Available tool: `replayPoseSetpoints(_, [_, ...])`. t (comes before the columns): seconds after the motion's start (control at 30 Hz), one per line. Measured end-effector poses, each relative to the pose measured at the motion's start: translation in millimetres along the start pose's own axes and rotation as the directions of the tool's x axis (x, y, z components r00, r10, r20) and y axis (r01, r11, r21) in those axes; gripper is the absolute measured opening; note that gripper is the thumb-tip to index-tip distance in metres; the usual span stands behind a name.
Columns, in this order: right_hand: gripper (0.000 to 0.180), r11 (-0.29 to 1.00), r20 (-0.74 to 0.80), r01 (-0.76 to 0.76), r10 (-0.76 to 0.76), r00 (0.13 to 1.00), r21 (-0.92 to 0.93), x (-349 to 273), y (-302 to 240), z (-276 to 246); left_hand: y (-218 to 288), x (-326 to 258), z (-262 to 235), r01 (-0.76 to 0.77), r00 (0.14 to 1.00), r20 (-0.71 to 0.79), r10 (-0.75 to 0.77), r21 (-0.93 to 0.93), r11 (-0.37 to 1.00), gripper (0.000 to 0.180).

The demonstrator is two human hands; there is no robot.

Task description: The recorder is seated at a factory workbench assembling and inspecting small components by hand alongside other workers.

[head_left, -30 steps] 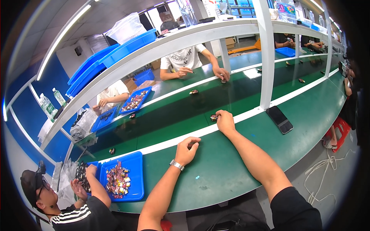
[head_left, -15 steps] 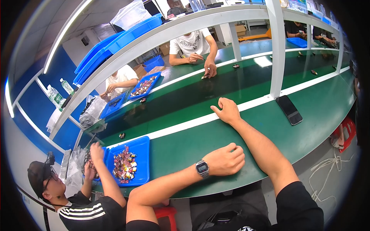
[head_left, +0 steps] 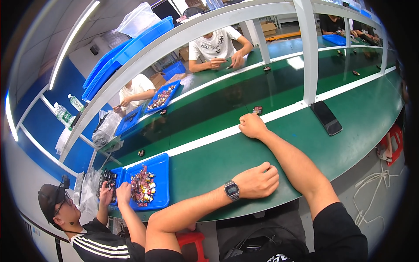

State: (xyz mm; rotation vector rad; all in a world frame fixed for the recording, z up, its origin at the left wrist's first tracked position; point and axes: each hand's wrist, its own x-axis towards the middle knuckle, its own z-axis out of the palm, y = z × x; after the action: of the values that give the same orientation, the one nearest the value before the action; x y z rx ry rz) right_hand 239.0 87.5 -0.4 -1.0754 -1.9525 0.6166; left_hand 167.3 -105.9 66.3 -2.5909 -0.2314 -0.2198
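My left hand point(head_left: 260, 181), with a digital wristwatch point(head_left: 231, 191) on its wrist, rests on the green tabletop point(head_left: 209, 172) with fingers loosely curled and nothing visible in them. My right hand point(head_left: 253, 125) is closed in a fist at the white strip beside the dark green belt. Just beyond its knuckles lies a small dark red and silver packaged piece point(head_left: 257, 110); I cannot tell whether the hand touches it. A black phone point(head_left: 326, 118) lies to the right of my right forearm.
At left, a blue tray point(head_left: 164, 185) holds many small wrapped pieces; a co-worker's hands point(head_left: 124, 192) work beside it. White posts point(head_left: 309, 56) and a shelf beam cross above the belt. Another person point(head_left: 218, 48) sits opposite. Further small pieces point(head_left: 141, 153) lie along the belt.
My right hand has closed from a spread thumb into a fist. A small piece now shows beyond it. The person opposite has drawn back their hands; the left co-worker's hand moved toward the tray.
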Motion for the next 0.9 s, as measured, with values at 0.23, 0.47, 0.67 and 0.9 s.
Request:
replayPoseSetpoints(0.23, [0.016,0.999,0.051,-0.048,0.049,0.997,-0.023,1.0,-0.1,-1.4,4.8,4.6,12.6,-0.003,1.0,-0.007,0.003,-0.008,1.0,0.014])
replayPoseSetpoints(0.47, [0.016,0.997,0.072,-0.071,0.073,0.995,-0.037,3.5,-1.1,-4.4,4.4,8.6,19.2,-0.003,1.0,-0.012,0.003,-0.042,0.999,0.016])
replayPoseSetpoints(0.67, [0.015,0.996,0.088,-0.088,0.091,0.992,-0.036,2.0,-11.0,-2.9,4.1,-0.2,28.5,0.038,0.999,0.018,-0.038,-0.052,0.998,0.021])
replayPoseSetpoints(0.9, [0.019,1.0,-0.022,0.011,-0.011,1.0,0.001,1.8,2.0,-0.3,-30.8,-25.9,46.2,0.195,0.979,-0.03,-0.203,-0.175,0.965,0.054])
